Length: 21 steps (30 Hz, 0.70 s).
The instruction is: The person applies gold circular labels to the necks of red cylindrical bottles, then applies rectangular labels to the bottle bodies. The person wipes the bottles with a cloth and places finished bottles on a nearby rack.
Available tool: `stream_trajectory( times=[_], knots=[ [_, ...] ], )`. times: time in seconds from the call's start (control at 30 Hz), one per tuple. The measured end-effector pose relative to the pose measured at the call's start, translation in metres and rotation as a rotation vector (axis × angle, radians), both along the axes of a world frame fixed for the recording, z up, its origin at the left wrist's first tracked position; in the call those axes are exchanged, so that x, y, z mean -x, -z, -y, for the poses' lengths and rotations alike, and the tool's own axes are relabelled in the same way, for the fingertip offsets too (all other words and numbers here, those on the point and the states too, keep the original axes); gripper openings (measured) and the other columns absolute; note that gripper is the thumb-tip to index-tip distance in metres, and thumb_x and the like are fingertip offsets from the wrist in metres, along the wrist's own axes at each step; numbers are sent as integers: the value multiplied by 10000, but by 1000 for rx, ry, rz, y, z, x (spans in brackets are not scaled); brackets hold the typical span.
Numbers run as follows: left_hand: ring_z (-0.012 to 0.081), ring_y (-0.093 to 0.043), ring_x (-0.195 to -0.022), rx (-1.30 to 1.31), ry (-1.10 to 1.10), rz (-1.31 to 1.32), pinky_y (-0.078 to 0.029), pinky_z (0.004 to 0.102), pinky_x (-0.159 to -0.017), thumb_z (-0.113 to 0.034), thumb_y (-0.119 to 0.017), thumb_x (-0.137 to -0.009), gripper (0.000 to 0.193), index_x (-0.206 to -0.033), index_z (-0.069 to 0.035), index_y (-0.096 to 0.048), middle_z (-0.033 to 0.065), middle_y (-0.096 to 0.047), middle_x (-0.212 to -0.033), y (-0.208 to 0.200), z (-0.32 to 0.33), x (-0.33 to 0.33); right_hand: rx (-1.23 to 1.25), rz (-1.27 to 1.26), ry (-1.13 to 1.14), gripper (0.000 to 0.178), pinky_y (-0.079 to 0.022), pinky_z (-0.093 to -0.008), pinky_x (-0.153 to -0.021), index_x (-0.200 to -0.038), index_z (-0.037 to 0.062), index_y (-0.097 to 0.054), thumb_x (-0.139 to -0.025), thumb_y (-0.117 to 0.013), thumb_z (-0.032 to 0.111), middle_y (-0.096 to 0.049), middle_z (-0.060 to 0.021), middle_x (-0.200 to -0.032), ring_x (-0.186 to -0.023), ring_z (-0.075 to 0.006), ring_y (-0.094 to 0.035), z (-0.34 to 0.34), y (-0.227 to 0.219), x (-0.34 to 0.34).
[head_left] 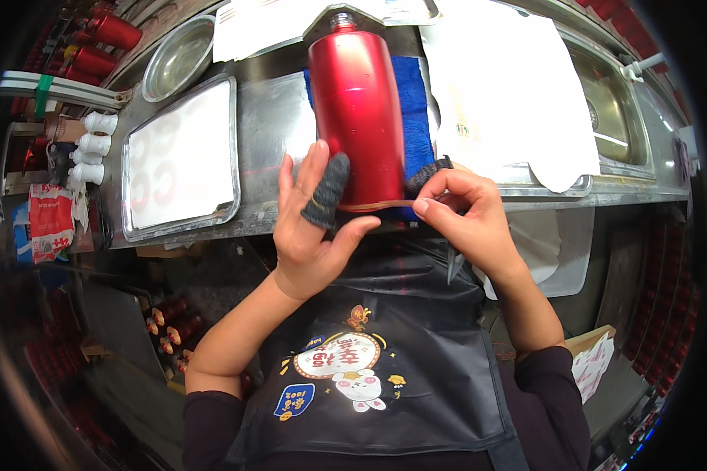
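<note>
A glossy red bottle (360, 118) lies on a blue towel (413, 98), its threaded metal neck pointing away from me and its base toward me. My left hand (302, 224) steadies it at the near left: the fingers extend along its side and the thumb is by the base. Dark knitted finger covers (326, 192) show on both hands. My right hand (467, 212) pinches the right end of a thin brownish strip (393, 205), which runs along the base edge. Below that hand a grey pointed metal tool (454, 264) sticks out; its other end is hidden.
Left on the metal counter are a white-lined tray (182, 157) and a round metal bowl (179, 59). White sheets (503, 86) cover the right side, before a sink (605, 102). Small white bottles (94, 145) stand far left. The neck rests by a metal holder (314, 30).
</note>
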State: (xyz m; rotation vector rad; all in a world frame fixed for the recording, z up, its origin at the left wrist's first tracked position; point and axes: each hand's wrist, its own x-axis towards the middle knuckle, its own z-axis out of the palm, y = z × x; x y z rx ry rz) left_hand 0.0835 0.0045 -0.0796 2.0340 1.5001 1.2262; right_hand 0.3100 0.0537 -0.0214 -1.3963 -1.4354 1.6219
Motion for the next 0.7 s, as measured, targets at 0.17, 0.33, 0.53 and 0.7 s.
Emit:
stream_trajectory(
  times=[0.17,0.33,0.53,0.7],
  knots=[
    [443,-483,-1394,43,31,-20,-235,667,-1157,-149,-853,-783,494,-1211,39,-694,266,-468,-1526,15,28,9,-67,31,-22,114,-367,-189,-596,-795,14,-649,-856,-731,66,-573,29,-805,-668,-16,-514,2,-20,-4],
    [439,-497,-1383,6,46,-69,-210,657,-1166,-128,-842,-786,415,-1151,24,-718,268,-461,-1532,21,27,9,-136,77,-8,122,-362,-184,-590,-787,14,-634,-858,-726,52,-567,36,-796,-662,-7,-504,3,-18,-8],
    [432,-535,-1344,-58,59,-158,-218,663,-1160,-101,-825,-764,436,-1190,-75,-734,271,-478,-1516,2,17,4,-74,48,0,105,-344,-176,-573,-813,18,-637,-872,-715,54,-569,55,-779,-651,10,-481,-4,-2,-12],
    [472,-536,-1328,-158,22,-301,-245,683,-1137,-154,-803,-728,360,-1088,-165,-788,262,-502,-1501,-15,4,-9,-33,37,-3,89,-373,-175,-584,-829,16,-654,-883,-714,55,-586,44,-798,-664,7,-503,-6,3,-12]
  ],
)
